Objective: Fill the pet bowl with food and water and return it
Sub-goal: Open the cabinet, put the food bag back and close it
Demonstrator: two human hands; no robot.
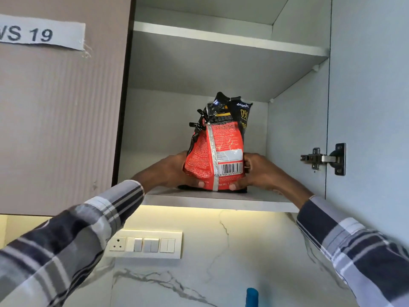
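A red and black pet food bag (218, 149) stands upright on the bottom shelf (261, 199) of an open wall cabinet, its crumpled top folded over. My left hand (174, 171) grips the bag's left side and my right hand (256, 171) grips its right side, thumbs pressed on the front near the base. Both arms reach up in plaid sleeves. The pet bowl is not in view.
The cabinet's open door (367, 107) hangs to the right with a metal hinge (325, 159). A closed door with a "WS 19" label (42, 33) is on the left. An upper shelf (221, 39) sits above. Below are a switch panel (146, 244), a marble wall and a blue object (252, 296).
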